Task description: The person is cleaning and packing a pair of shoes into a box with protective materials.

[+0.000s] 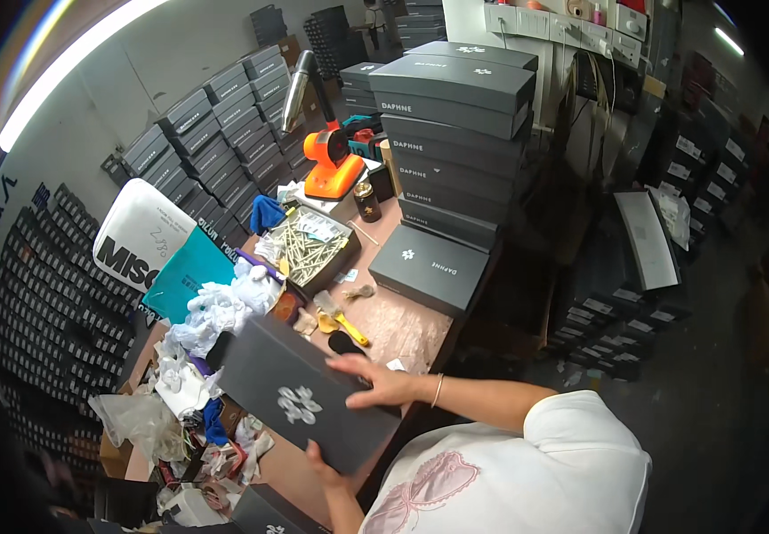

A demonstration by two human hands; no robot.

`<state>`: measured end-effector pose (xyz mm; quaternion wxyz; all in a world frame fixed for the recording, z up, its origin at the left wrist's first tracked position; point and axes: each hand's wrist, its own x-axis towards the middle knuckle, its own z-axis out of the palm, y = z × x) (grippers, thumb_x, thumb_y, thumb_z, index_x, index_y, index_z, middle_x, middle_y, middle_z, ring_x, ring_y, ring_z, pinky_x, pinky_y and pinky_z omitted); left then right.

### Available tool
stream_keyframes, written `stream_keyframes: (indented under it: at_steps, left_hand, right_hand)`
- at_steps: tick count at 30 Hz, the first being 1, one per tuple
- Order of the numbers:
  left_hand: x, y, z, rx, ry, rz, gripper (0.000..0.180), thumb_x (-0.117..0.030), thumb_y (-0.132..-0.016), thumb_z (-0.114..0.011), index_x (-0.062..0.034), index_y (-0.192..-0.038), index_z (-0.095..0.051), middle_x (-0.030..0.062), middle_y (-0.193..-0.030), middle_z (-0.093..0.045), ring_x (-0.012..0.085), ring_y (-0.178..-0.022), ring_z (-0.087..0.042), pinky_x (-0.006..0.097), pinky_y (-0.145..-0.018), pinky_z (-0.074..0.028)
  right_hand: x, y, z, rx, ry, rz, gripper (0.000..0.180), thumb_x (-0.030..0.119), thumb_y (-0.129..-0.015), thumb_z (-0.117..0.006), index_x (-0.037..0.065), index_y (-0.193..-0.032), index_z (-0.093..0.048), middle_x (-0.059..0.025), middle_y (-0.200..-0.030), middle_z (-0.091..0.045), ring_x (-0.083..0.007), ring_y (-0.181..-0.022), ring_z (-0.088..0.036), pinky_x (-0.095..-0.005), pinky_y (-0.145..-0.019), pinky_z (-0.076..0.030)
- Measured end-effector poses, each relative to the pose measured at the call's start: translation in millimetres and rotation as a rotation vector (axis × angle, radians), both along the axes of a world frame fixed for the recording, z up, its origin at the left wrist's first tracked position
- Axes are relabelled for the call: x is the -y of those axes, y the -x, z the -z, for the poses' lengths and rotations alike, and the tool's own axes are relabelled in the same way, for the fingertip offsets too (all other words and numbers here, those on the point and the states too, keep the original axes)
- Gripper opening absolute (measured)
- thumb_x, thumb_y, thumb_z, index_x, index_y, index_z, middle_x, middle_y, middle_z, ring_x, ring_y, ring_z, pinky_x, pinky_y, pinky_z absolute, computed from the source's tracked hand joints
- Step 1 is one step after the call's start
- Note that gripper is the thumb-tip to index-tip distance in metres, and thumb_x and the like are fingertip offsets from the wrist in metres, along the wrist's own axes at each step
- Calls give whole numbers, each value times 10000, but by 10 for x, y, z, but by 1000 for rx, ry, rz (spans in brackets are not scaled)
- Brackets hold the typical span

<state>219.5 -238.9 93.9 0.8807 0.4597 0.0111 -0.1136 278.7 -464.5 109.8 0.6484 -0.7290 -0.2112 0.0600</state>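
Note:
A dark grey shoebox [264, 378] with a silver flower-like emblem on its lid is held tilted over the near part of the table. My right hand [382, 383], a thin bracelet at its wrist, grips the box's right edge with the fingers lying over the lid. At the near edge, my left hand [324, 467] grips the same box, its thumb showing against the side and the other fingers hidden. Just beyond the box lie a yellow-handled brush [349, 327] and a round black item [343, 343], partly covered by my right hand.
Stacked shoeboxes [455, 142] rise at the table's far right, a single box [429, 267] before them. An orange heat-gun stand [331, 165], a tray of thin sticks [313, 254], crumpled white paper [224, 303] and plastic bags [140, 423] crowd the left and back.

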Motion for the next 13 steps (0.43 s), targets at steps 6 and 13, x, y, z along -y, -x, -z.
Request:
stream_keyframes:
  at_steps: [6, 13]
  left_hand:
    - [1652, -831, -1420, 427, 148, -36, 528, -420, -948, -468, -41, -1316, -468, 89, -1242, -568, 246, -1109, -573, 381, -926, -481]
    - [3370, -1083, -2435, 992, -88, 283, 923, -370, -863, -650, -132, -1527, -54, 124, -1566, -115, 303, -1408, -216, 427, -1122, -193]
  right_hand:
    - [1556, 332, -1422, 399, -191, 336, 794, 392, -826, -707, 54, -1432, -320, -137, -1488, -294, -300, -1397, -255, -409, -1116, -245]
    - [3393, 270, -2355, 307, -941, 417, 420, 238, -936, -532, 95, -1328, -482, -166, -1374, -467, -306, -1291, -448, -440, -1066, -387]
